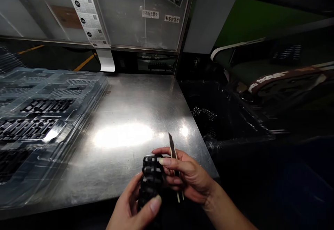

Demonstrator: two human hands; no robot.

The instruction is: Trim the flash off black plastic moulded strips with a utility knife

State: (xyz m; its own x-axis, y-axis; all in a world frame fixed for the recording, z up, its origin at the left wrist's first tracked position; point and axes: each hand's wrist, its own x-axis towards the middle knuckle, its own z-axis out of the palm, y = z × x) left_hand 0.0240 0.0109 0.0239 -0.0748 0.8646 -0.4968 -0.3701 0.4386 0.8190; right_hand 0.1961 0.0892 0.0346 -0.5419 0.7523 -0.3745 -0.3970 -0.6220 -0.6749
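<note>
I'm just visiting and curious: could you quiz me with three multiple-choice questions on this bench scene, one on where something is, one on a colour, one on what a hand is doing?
1. Where do the clear plastic trays lie?
A. on the left of the steel table
B. on the floor
C. on the right edge

2. What colour is the ribbed plastic part?
A. white
B. black
C. red

3. What does the right hand hold besides steadying the part?
A. nothing
B. a roll of tape
C. a thin craft knife

Answers:
1 A, the trays are stacked along the table's left side.
2 B, the part held in the left hand is black.
3 C, the blade points up past the fingers and the handle sticks out below the hand.
</note>
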